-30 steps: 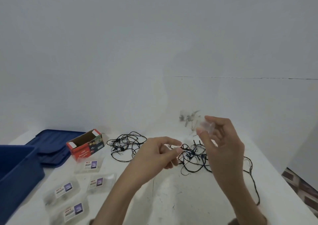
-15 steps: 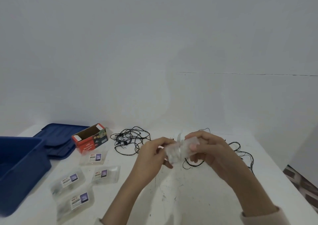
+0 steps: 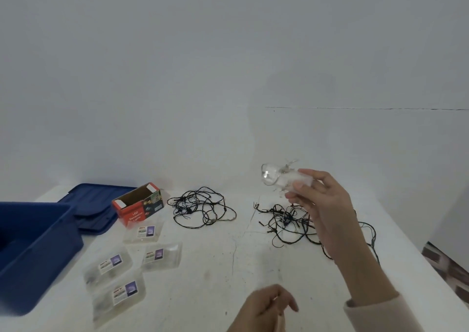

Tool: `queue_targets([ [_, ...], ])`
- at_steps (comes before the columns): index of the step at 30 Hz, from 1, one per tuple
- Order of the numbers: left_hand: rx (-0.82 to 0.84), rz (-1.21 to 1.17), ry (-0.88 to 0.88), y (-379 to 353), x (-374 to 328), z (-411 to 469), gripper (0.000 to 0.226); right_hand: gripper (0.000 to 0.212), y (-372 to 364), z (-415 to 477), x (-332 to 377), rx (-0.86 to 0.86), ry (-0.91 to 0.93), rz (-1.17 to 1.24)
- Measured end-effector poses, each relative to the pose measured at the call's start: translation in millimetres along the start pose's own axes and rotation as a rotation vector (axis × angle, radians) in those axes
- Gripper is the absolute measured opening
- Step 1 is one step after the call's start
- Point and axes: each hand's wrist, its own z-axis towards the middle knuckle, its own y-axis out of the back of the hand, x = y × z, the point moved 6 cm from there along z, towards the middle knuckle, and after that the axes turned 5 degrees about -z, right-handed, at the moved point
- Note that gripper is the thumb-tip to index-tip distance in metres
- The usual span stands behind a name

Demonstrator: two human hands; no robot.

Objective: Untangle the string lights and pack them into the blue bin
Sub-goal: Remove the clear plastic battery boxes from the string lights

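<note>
Above the far right part of the white table (image 3: 228, 268), a clear, crinkled plastic packet (image 3: 275, 179) with thin pale wire inside is held up by the right hand (image 3: 327, 204). It is pinched between the thumb and the curled fingers (image 3: 317, 180), clear of the tabletop. Beneath that hand a tangle of black string lights (image 3: 286, 222) is spread on the table. A second black tangle (image 3: 200, 209) is laid apart from it, toward the middle.

At the bottom edge the left hand (image 3: 269, 306) is seen low over the table, its fingers curled together; whether anything is gripped in it cannot be told.

At the left edge an open blue plastic bin (image 3: 38, 250) is set, well apart from both tangles. A flat blue lid (image 3: 94, 204) is laid behind it, and a red cardboard box (image 3: 137, 207), open at the top, is placed just beside the lid. Four flat clear packets with printed labels (image 3: 162, 254) are laid between the bin and the middle of the table.
</note>
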Motion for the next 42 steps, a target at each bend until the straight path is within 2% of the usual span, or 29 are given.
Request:
queue_targets([
  [4,-0.129,-0.146,-0.039,8.5,-2.6,-3.2,0.042,0.020,-1.0,-1.1,4.4,-0.005,0.066,-0.076],
  [6,-0.106,-0.152,-0.149,13.1,-9.6,-3.8,0.038,0.020,2.8,0.9,7.8,-0.030,0.098,-0.087],
  [9,-0.038,-0.097,-0.214,14.1,-23.1,-1.1,0.019,0.020,8.0,4.3,11.5,-0.046,0.120,-0.107],
  [16,-0.051,0.116,-0.199,17.0,-16.6,10.3,0.021,0.020,9.6,-1.6,12.2,-0.016,0.122,-0.091],
  [25,-0.021,0.126,-0.084,15.7,12.3,-9.9,0.022,0.020,-3.4,-21.6,-1.6,0.051,0.092,-0.063],
  [29,-0.071,0.183,-0.107,29.7,20.0,-21.2,0.020,0.021,-8.4,-29.7,-8.9,0.043,0.114,-0.091],
  [31,-0.127,0.179,-0.123,43.5,17.1,-29.8,0.020,0.023,-6.3,-33.7,-7.7,-0.016,0.215,-0.216],
  [34,-0.188,0.188,-0.123,64.8,4.0,-46.3,0.021,0.024,-4.3,-41.5,-1.2,-0.125,0.424,-0.572],
  [36,-0.187,0.253,-0.127,74.8,-11.2,-57.8,0.022,0.021,-7.4,-47.3,0.6,-0.126,0.524,-0.770],
  [39,-0.227,0.379,-0.193,89.3,-47.8,-74.1,0.021,0.024,-12.1,-50.0,-3.9,-0.024,0.559,-0.986],
  [42,-0.374,0.478,-0.376,107.5,-97.0,-84.6,0.020,0.025,-20.4,-50.0,-20.3,0.269,0.384,-1.224],
])
